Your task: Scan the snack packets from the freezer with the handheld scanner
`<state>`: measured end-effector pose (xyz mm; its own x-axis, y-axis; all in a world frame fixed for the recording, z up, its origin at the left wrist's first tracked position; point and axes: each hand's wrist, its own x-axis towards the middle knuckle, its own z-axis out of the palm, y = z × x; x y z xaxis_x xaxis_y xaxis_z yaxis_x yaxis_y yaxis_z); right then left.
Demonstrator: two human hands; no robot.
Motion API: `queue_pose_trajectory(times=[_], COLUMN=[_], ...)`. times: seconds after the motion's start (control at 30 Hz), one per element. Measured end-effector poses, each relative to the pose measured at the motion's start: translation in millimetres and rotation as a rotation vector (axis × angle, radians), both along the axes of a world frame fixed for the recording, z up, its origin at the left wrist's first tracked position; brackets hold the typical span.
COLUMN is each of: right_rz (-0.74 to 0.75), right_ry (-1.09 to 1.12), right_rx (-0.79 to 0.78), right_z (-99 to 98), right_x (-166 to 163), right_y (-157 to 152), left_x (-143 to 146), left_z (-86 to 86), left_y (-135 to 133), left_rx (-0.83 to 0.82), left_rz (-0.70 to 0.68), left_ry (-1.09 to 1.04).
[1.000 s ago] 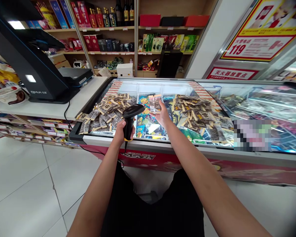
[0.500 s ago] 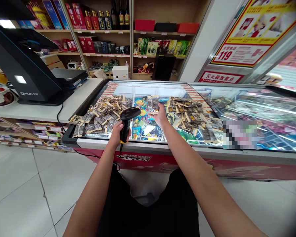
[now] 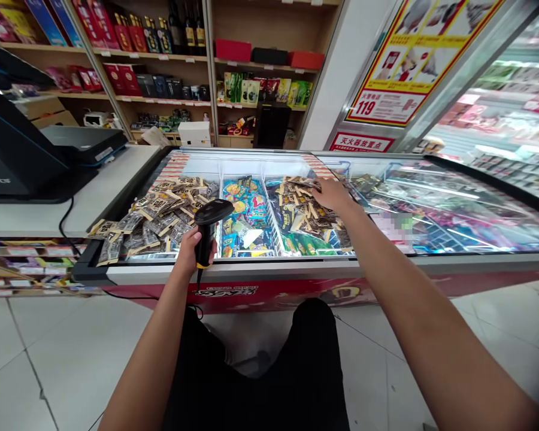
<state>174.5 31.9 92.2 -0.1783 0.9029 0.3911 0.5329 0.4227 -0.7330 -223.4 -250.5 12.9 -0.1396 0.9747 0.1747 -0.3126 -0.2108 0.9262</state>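
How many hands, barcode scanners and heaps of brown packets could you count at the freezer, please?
Hands: 2, left hand and right hand
Barcode scanner: 1
Heaps of brown packets: 2, left heap and right heap
Total: 5

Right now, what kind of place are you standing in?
Most likely a small shop. Stocked shelves line the back, a glass-topped chest freezer holds colourful packets, and the left hand grips a barcode scanner, with a checkout screen on the counter.
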Motion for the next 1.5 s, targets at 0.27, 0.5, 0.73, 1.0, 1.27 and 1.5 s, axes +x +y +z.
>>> queue_pose_trajectory(times=[0.27, 0.5, 0.73, 1.0, 1.27, 1.5], right_rz=[-0.131, 0.462, 0.742, 0.547, 0.523, 0.503], right_ry=[-0.244, -0.380, -0.341, -0.437, -0.344, -0.346], right_rx=[0.254, 0.313, 0.347, 0.352, 0.274, 0.277], right_z=[-23.1, -66.9, -88.9, -101.7, -110.0, -99.6], right_x=[-32, -189, -309, -332, -339, -338], right_y=[-18, -88, -140, -153, -141, -132], left_x=[2, 1, -10, -55, -111, -123], left_z=[-0.9, -4.0, -10.9, -8.6, 0.9, -5.9], left_y=[3, -7, -13, -25, -46, -48], left_rx=[0.002, 0.063, 0.065, 0.022, 0.033, 0.062], left_rz=[0.024, 0.344, 0.546, 0.480, 0.620, 0.663], left_ry=[-0.027, -0.082, -0.042, 0.060, 0.080, 0.006])
